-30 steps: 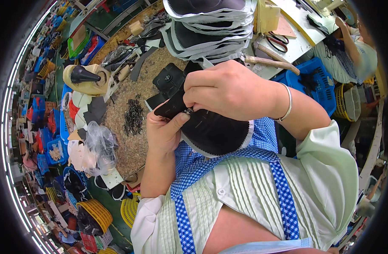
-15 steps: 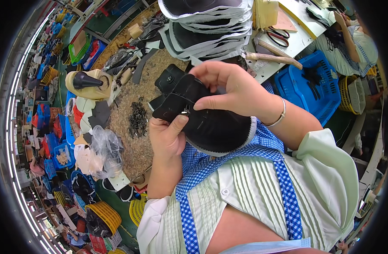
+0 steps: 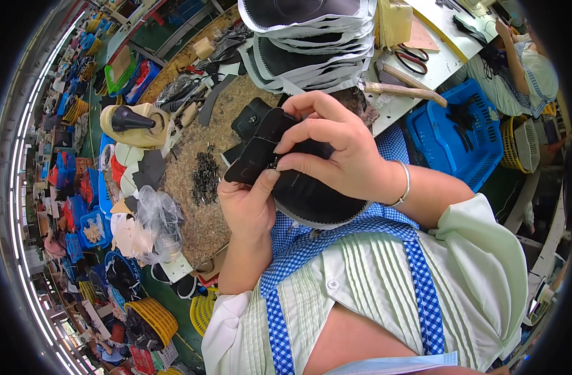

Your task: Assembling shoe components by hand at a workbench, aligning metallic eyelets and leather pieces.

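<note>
A black shoe upper [image 3: 323, 199] with a pale stitched rim is held up in front of my apron. My left hand [image 3: 249, 203] is closed on its near left edge, thumb on top. On the far side, my right hand [image 3: 339, 144] bends over the upper, thumb and fingertips pinched at a strap [image 3: 256, 156] beside the left thumb. Whatever small part lies between the fingertips is hidden. Another black flap [image 3: 248, 119] with a round metal stud sticks out beyond the strap. Small dark metal pieces [image 3: 204, 178] lie heaped on the speckled worktop [image 3: 198, 231] to the left.
Stacked black uppers with white lining [image 3: 311, 59] stand at the back. Scissors [image 3: 412, 59] and a wooden stick [image 3: 404, 90] lie right of them. A blue basket [image 3: 457, 150] is at the right, a yellow form with a black cone [image 3: 133, 122] at the left, near clear plastic [image 3: 158, 219].
My right hand has come down and inward from the strap's far edge, its fingers now curled to a pinch beside my left thumb. The left hand still grips the upper.
</note>
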`<state>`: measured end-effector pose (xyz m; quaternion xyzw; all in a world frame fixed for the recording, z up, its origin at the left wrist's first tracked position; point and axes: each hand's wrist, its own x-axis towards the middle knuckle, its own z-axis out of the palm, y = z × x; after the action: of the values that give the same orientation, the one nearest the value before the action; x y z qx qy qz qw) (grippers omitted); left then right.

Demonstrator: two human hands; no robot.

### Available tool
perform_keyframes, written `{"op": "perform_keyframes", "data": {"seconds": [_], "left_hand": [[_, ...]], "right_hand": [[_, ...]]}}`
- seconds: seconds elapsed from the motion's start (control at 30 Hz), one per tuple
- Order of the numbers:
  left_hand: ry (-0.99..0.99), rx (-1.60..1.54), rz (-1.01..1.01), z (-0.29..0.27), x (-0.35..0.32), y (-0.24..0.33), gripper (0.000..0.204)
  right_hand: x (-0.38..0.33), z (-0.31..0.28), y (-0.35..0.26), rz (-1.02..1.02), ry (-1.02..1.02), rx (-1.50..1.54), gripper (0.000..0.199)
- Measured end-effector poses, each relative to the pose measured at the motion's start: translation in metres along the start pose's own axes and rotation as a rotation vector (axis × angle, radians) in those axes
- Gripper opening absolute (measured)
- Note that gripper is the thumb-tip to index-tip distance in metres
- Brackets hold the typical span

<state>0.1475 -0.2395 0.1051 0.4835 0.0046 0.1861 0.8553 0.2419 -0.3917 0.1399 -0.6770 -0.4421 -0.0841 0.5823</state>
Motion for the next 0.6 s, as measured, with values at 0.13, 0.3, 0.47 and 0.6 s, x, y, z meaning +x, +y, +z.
{"op": "perform_keyframes", "data": {"seconds": [0.13,0.3,0.47,0.6], "left_hand": [[0.058,0.034,0.097,0.009,-0.002,0.001,0.031],[0.055,0.094,0.102,0.01,-0.004,0.005,0.03],[0.109,0.143,0.12,0.014,-0.006,0.004,0.031],[0.085,0.129,0.118,0.012,-0.006,0.003,0.03]], "right_hand": [[-0.01,0.011,-0.005,0.048,0.133,0.041,0.02],[-0.01,0.01,-0.003,-0.081,0.142,-0.072,0.02],[-0.008,0.011,-0.001,-0.122,0.145,-0.048,0.021],[-0.006,0.01,-0.008,-0.085,0.143,-0.094,0.02]]}}
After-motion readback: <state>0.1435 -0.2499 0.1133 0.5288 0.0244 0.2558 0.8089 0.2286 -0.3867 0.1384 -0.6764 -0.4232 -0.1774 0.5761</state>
